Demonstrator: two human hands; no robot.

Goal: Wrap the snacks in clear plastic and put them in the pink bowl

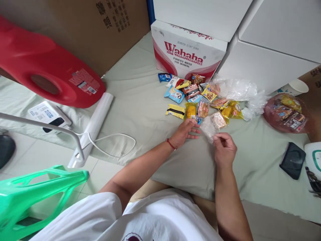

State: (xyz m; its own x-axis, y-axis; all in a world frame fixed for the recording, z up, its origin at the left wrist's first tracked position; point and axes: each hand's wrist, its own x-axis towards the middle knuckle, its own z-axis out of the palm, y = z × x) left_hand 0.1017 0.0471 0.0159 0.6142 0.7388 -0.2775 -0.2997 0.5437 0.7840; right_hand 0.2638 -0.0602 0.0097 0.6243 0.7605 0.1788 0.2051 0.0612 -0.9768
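My right hand (225,150) pinches the near edge of a crumpled clear plastic bag (207,128). A pale square snack (218,119) in clear wrapping lies at the bag's far right side; whether it is inside the bag I cannot tell. To the left, my left hand (185,133) has its fingers stretched out and apart. Its fingertips are right by a yellow snack packet (191,111), and contact is unclear. Around them is a loose pile of small wrapped snacks, among them a flat yellow packet (175,111), a blue packet (175,94) and a brown packet (192,91).
A white and red water carton (188,50) stands behind the snacks. On the right are more clear plastic bags (235,88), a reddish bag of snacks (283,113), a paper cup (294,87) and a black phone (293,160). Leftward are a red jug (57,50), a white cable (120,135) and a green stool (45,187).
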